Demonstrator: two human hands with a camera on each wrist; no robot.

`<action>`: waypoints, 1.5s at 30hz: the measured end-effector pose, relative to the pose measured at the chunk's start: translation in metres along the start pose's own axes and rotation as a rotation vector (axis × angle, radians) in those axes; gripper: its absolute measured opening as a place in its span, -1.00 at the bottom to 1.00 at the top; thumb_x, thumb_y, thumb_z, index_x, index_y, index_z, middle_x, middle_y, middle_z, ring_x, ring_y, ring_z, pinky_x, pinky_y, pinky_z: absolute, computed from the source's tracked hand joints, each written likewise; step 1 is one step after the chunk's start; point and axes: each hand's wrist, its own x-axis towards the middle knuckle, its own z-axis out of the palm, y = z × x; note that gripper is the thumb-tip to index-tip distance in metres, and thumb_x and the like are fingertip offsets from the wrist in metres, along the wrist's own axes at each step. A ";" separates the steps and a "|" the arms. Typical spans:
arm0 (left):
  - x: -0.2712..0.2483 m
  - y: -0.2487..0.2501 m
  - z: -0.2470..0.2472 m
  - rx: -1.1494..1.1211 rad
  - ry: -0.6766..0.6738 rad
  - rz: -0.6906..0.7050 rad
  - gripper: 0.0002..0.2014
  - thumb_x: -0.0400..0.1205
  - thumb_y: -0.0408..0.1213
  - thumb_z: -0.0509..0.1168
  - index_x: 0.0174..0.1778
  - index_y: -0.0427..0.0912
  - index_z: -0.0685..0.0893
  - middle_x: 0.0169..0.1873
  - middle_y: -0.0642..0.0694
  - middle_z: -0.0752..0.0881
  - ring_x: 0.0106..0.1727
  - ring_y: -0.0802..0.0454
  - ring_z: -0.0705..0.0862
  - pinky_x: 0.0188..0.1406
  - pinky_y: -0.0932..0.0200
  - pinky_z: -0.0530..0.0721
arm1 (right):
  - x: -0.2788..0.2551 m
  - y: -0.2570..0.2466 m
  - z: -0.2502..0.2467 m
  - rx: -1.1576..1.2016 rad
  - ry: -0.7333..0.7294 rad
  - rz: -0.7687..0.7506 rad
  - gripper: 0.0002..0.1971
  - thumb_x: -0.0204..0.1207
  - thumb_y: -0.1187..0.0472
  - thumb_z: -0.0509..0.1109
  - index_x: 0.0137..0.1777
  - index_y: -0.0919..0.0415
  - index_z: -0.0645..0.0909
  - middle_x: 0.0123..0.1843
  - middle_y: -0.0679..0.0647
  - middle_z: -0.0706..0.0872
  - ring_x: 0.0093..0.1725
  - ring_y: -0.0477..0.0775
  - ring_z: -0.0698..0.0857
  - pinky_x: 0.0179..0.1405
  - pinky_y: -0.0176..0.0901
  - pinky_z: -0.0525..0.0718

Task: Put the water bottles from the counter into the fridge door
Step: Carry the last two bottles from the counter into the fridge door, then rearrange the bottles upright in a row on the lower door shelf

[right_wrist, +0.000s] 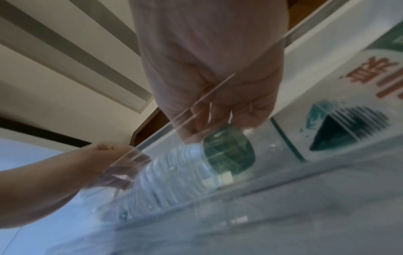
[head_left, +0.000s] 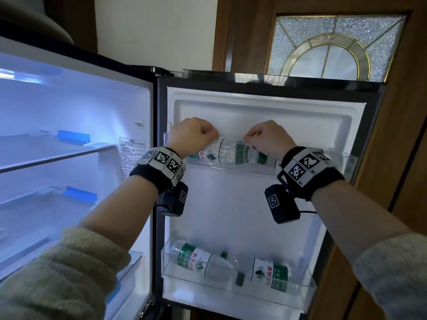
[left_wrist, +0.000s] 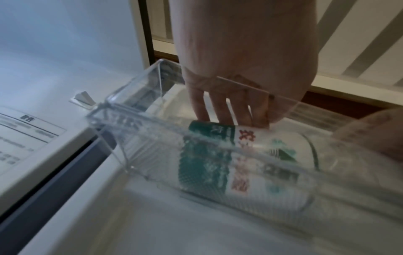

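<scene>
A clear water bottle [head_left: 228, 151] [left_wrist: 218, 155] with a green and white label lies on its side in the fridge door's clear upper shelf [head_left: 346, 160] [left_wrist: 130, 89]. My left hand [head_left: 194, 132] [left_wrist: 229, 107] reaches over the shelf rim, its fingers curled behind the bottle's label end. My right hand [head_left: 265, 137] [right_wrist: 213, 112] holds the same bottle at its green cap [right_wrist: 229, 151]. A second bottle [head_left: 265, 158] [right_wrist: 348, 120] lies to the right in that shelf. Two more bottles [head_left: 196, 257] [head_left: 272, 271] lie in the lower door shelf [head_left: 231, 287].
The lit fridge compartment with glass shelves [head_left: 57, 153] stands open on the left. A wooden door with a patterned glass window [head_left: 330, 47] rises behind the fridge door on the right.
</scene>
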 end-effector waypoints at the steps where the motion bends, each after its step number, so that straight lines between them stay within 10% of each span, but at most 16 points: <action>1: -0.003 -0.001 0.002 0.033 0.035 0.036 -0.66 0.62 0.02 0.20 -0.18 -0.12 0.78 -0.22 -0.04 0.81 -0.18 -0.01 0.72 -0.27 0.23 0.59 | -0.002 -0.001 0.001 -0.027 0.019 -0.004 -0.87 0.54 0.12 0.37 -0.22 -0.04 0.70 -0.30 -0.10 0.72 -0.14 0.05 0.71 -0.13 -0.18 0.54; 7: -0.030 -0.002 0.014 -0.001 0.270 0.260 -0.62 0.66 -0.09 0.12 -0.38 -0.13 0.69 -0.59 0.16 0.51 -0.47 0.01 0.49 -0.30 0.17 0.48 | -0.017 -0.001 0.009 -0.176 0.217 -0.116 -0.77 0.60 0.08 0.23 -0.14 0.01 0.71 -0.23 -0.07 0.76 -0.21 0.06 0.68 -0.25 -0.21 0.46; 11: -0.043 -0.007 0.022 -0.001 0.256 0.254 -0.57 0.63 -0.03 0.03 0.17 -0.04 0.76 0.03 0.03 0.81 0.15 0.00 0.69 0.21 0.15 0.34 | -0.024 0.000 0.017 -0.198 0.311 -0.196 -0.73 0.59 0.08 0.21 -0.19 0.10 0.72 -0.28 -0.01 0.75 -0.24 0.12 0.66 -0.25 -0.12 0.60; 16: -0.054 -0.002 0.023 -0.075 0.311 0.301 -0.63 0.64 -0.13 0.10 0.21 -0.11 0.72 0.13 -0.02 0.78 0.24 -0.03 0.66 0.36 0.00 0.40 | -0.032 -0.004 0.028 -0.188 0.455 -0.378 -0.79 0.58 0.17 0.27 -0.10 0.14 0.74 -0.10 0.02 0.76 0.00 0.18 0.62 -0.05 -0.01 0.49; 23: -0.098 -0.005 0.044 -0.245 0.538 0.398 -0.87 0.52 -0.36 0.21 -0.08 -0.20 0.65 -0.26 -0.10 0.69 -0.17 -0.02 0.59 -0.13 0.07 0.46 | -0.066 0.000 0.065 0.062 0.675 -0.610 -0.83 0.41 0.36 0.31 -0.14 0.23 0.74 -0.13 0.09 0.73 -0.06 0.18 0.65 -0.07 0.01 0.51; 35: -0.186 -0.069 0.123 -0.203 -0.287 -0.059 -0.87 0.58 -0.27 0.27 -0.02 -0.05 0.69 -0.22 0.17 0.60 -0.16 0.15 0.55 -0.30 0.32 0.48 | -0.114 0.044 0.207 0.048 0.302 -0.319 -0.77 0.36 0.22 0.21 -0.22 0.11 0.74 -0.08 0.01 0.71 0.02 0.04 0.58 -0.03 -0.24 0.32; 45: -0.189 -0.099 0.148 -0.163 -0.718 -0.187 -0.63 0.55 -0.23 0.36 0.28 0.01 0.57 0.23 0.00 0.64 0.10 0.02 0.68 0.16 -0.01 0.69 | -0.113 0.089 0.245 -0.153 -0.539 0.326 -0.50 0.52 -0.19 0.32 0.38 0.04 0.60 0.32 0.03 0.66 0.45 0.18 0.40 0.43 0.02 0.43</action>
